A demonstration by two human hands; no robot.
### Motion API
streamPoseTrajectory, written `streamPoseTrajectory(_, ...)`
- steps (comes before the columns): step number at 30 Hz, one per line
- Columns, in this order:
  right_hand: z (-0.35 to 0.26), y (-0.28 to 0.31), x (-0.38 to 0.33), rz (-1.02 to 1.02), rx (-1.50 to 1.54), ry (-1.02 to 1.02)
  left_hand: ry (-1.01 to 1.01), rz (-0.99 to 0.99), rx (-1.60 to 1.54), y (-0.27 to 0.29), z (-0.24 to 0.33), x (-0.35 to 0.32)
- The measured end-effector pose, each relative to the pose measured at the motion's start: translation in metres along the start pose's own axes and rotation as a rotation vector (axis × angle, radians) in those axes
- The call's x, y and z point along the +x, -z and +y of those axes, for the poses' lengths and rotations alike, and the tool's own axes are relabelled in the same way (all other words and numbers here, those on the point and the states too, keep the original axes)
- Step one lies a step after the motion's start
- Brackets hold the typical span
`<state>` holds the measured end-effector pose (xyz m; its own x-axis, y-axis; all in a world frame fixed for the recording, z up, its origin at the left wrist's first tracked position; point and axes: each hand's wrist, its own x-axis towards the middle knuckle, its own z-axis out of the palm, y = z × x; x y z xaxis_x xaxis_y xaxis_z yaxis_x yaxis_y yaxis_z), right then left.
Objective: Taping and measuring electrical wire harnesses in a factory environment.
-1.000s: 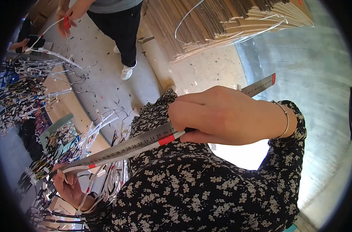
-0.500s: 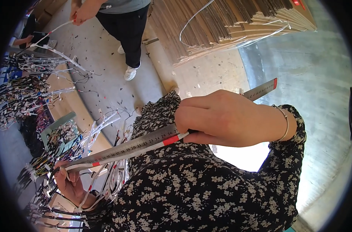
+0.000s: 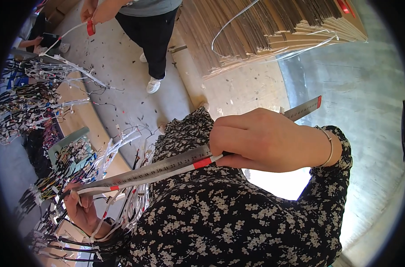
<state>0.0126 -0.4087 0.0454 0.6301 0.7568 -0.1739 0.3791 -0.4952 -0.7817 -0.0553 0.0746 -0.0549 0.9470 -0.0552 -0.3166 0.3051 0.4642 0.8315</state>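
Concrete floor (image 3: 126, 84) littered with scraps, cardboard stack (image 3: 273, 31) behind, right hand (image 3: 260, 140) gripping ruler (image 3: 166, 167), left hand (image 3: 80, 209) pinching white wire (image 3: 135, 180)

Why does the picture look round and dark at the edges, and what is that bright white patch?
In the head view, the fisheye lens bends straight edges, like the cardboard stack, and blackens the rim; the white patch under the right hand is washed out by strong light; the ruler stays sharp.

A smooth, dull-shining metal ruler (image 3: 166, 167) lies against a white plastic-sheathed cable (image 3: 135, 180), with matt corrugated cardboard sheets (image 3: 264, 31) at twelve o'clock
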Motion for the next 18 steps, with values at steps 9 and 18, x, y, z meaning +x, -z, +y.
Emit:
streamPoseTrajectory(9,0.000,-0.002,0.002,0.016,-0.014,0.006,-0.005,0.116,-0.009,-0.012,0.001,0.001)
streamPoseTrajectory(18,0.000,-0.002,0.003,0.022,-0.035,0.023,-0.029,0.123,-0.021,-0.017,0.001,0.003)
